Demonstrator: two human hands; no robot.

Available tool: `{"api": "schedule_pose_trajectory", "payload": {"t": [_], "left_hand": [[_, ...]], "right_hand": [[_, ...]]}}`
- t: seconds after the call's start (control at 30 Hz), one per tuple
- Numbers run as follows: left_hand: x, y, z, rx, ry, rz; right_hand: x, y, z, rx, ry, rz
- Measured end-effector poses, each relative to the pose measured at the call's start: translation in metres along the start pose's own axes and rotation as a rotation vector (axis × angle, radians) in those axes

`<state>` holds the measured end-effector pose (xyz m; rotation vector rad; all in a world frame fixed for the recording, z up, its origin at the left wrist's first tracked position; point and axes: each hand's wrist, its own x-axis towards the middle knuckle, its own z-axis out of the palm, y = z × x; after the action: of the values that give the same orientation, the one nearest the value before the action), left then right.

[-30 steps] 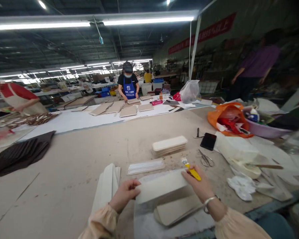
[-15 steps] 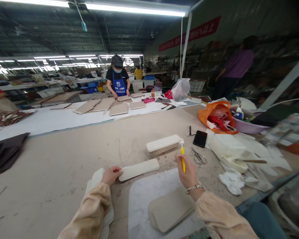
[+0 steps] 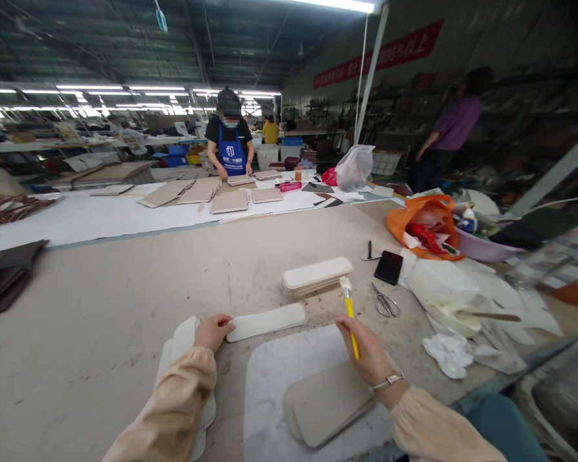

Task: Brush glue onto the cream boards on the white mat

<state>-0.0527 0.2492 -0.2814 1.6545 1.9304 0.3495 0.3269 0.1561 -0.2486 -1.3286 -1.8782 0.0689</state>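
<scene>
My left hand [image 3: 214, 332] pinches the left end of a long pale strip with rounded corners [image 3: 270, 321], which lies on the table. In my right hand [image 3: 366, 346] is a yellow-handled paintbrush [image 3: 349, 314], its bristles up and coated white. Behind the strip sits a stack of similar strips [image 3: 318, 273]. Beige rounded panels [image 3: 330, 401] lie in a small pile on a white sheet [image 3: 264, 385], left of my right wrist. Under my left forearm, more pale rounded pieces [image 3: 185, 337] are fanned out, partly hidden by the sleeve.
To the right lie scissors [image 3: 385, 300], a black phone [image 3: 388, 267], a cut-open white container [image 3: 443, 289] with a wooden stick, and crumpled tissue [image 3: 447, 354]. Behind are an orange bag [image 3: 399, 221] and a co-worker [image 3: 230, 138] across the table. Dark sheets [image 3: 9, 276] lie left.
My right hand and the brush have dropped back from the stack's right end, toward me. My left hand stays on the strip. The camera view has tilted down slightly.
</scene>
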Motion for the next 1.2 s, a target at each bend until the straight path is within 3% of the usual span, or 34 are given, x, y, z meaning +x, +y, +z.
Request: {"api": "schedule_pose_trajectory", "payload": {"t": [0.2, 0.5, 0.73, 0.9, 0.97, 1.1, 1.2], "left_hand": [[-0.002, 0.009, 0.0, 0.171, 0.032, 0.019], [0.007, 0.022, -0.004, 0.329, -0.075, 0.072], [0.015, 0.034, -0.007, 0.287, -0.134, 0.033], [-0.003, 0.042, -0.012, 0.111, -0.16, 0.049], [-0.018, 0.053, -0.019, -0.079, -0.199, 0.055], [-0.055, 0.092, -0.038, -0.634, -0.313, -0.037], [-0.085, 0.131, -0.05, -0.821, -0.367, -0.061]], "right_hand": [[-0.006, -0.002, -0.008, 0.005, -0.02, -0.04], [-0.019, -0.007, -0.023, 0.03, -0.065, -0.065], [-0.028, -0.013, -0.039, 0.027, -0.046, -0.05], [-0.032, -0.015, -0.047, 0.05, 0.016, 0.018], [-0.034, -0.015, -0.05, 0.07, 0.049, 0.057], [-0.038, -0.016, -0.059, 0.12, 0.116, 0.158], [-0.044, -0.013, -0.07, 0.156, 0.161, 0.231]]}}
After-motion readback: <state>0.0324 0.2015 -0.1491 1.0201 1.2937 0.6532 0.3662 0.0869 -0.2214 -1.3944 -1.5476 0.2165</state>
